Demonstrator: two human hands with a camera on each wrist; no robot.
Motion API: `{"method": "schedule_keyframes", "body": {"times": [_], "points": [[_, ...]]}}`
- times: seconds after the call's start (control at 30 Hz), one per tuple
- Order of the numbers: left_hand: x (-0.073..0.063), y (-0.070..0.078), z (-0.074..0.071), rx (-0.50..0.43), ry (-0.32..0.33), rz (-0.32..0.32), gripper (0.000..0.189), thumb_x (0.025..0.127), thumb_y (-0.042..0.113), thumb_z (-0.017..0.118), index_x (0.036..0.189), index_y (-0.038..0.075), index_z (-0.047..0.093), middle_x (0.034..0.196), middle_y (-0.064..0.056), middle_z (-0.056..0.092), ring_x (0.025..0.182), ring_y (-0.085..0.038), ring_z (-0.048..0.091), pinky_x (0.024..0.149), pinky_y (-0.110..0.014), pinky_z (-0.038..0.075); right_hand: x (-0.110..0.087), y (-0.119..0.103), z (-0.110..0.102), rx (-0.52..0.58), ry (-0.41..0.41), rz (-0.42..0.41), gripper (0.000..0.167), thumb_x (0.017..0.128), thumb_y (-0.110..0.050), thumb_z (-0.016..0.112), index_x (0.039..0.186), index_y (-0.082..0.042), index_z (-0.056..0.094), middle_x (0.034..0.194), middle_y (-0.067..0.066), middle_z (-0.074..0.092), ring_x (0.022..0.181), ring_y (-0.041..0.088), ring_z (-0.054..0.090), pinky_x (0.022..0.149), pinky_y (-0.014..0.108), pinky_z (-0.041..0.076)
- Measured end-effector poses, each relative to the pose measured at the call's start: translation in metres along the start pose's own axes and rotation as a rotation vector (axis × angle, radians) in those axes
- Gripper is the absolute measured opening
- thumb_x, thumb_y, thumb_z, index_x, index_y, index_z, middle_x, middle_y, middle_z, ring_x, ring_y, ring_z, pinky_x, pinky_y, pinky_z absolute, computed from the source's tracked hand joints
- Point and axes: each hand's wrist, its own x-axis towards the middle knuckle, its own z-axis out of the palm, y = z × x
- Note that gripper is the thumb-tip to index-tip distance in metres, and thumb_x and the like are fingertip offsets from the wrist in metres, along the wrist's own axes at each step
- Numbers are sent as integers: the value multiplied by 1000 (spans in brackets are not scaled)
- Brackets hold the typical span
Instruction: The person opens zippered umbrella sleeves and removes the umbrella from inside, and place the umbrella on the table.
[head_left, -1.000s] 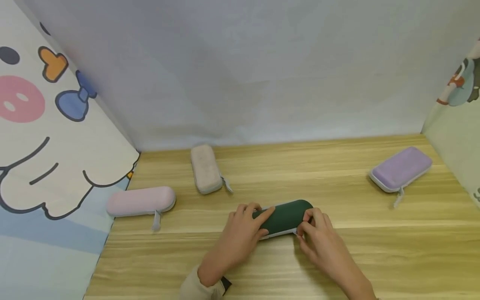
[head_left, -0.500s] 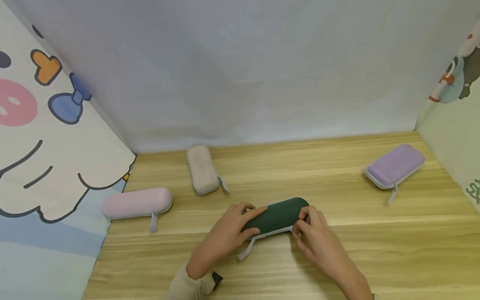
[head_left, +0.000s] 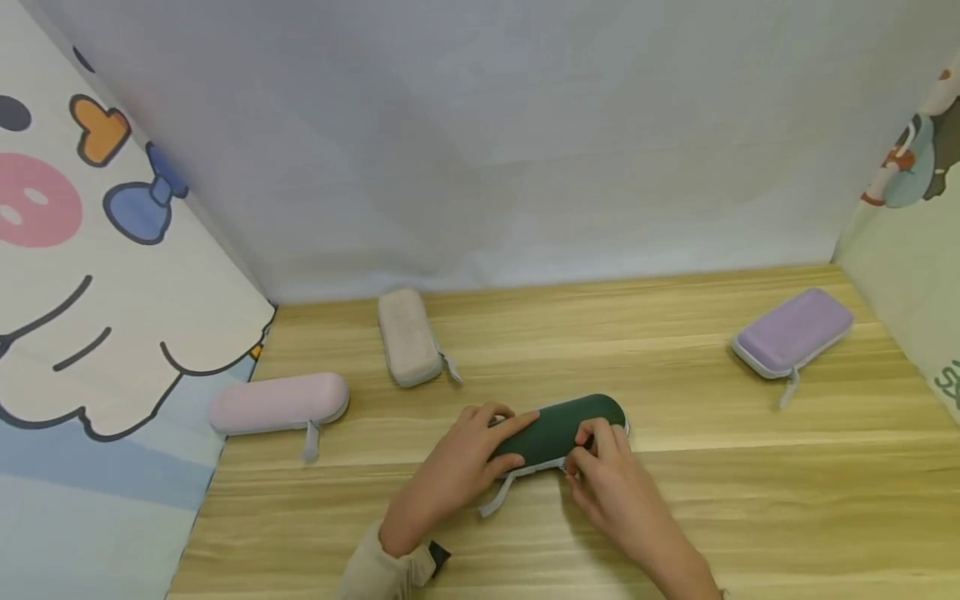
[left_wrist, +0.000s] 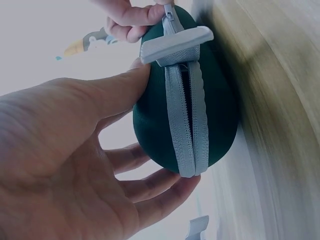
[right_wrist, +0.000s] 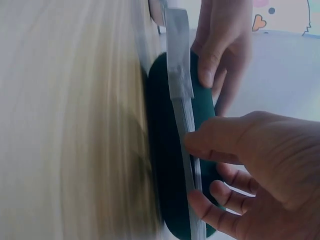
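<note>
A dark green zip case point(head_left: 570, 423) lies on the table with its grey zipper point(left_wrist: 175, 120) along the side. My left hand point(head_left: 461, 454) grips the case's left end, thumb on the near side and fingers over the top and far side. With thumb and fingertips, my right hand point(head_left: 618, 496) pinches the zipper pull point(left_wrist: 170, 12) on the front edge, right of the middle. At the left end, a grey fabric tab point(left_wrist: 175, 44) sticks out, and below it the zipper teeth show a narrow gap in the left wrist view. The right fingers partly cover the pull.
A pink case point(head_left: 277, 403) lies at the left and a beige case point(head_left: 410, 336) behind the green one. A purple case point(head_left: 795, 332) is at the right rear. The wooden table point(head_left: 787, 508) ends at a pale back wall point(head_left: 525, 150), with printed cloth point(head_left: 150, 308) on the left.
My right hand has moved left along the front edge of the green case, uncovering its right end. The grey tab by my left hand has come into view, sticking out toward me.
</note>
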Motion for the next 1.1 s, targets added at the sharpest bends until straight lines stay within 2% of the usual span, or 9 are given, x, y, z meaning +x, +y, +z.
{"method": "schedule_keyframes", "body": {"times": [0.47, 0.73, 0.97, 1.1], "points": [[-1, -1, 3, 5, 12, 0, 57, 102, 31, 65, 157, 25, 50, 141, -12, 57, 124, -34, 56, 103, -49, 52, 5, -19, 8, -12, -12, -8, 29, 75, -3, 91, 76, -17, 66, 116, 7, 54, 96, 19, 45, 73, 26, 49], [0, 1, 3, 30, 13, -2, 57, 102, 31, 65, 156, 23, 50, 140, -12, 57, 122, -33, 56, 102, -48, 53, 7, -23, 11, -16, -5, -16, 31, 74, -1, 90, 74, -15, 63, 115, 7, 54, 97, 20, 48, 74, 28, 52], [2, 4, 5, 121, 59, 37, 56, 101, 31, 67, 155, 23, 53, 135, -13, 60, 116, -35, 59, 96, -46, 55, 7, -29, 18, -14, -14, -31, 23, 76, 2, 85, 79, -11, 67, 117, 7, 54, 101, 20, 50, 75, 26, 54], [2, 3, 7, 119, 55, 20, 57, 102, 34, 65, 156, 26, 51, 137, -11, 59, 118, -35, 58, 98, -46, 54, 5, -27, 19, 25, -6, 3, 23, 77, -2, 87, 78, -14, 67, 116, 4, 54, 100, 18, 49, 75, 26, 53]]}}
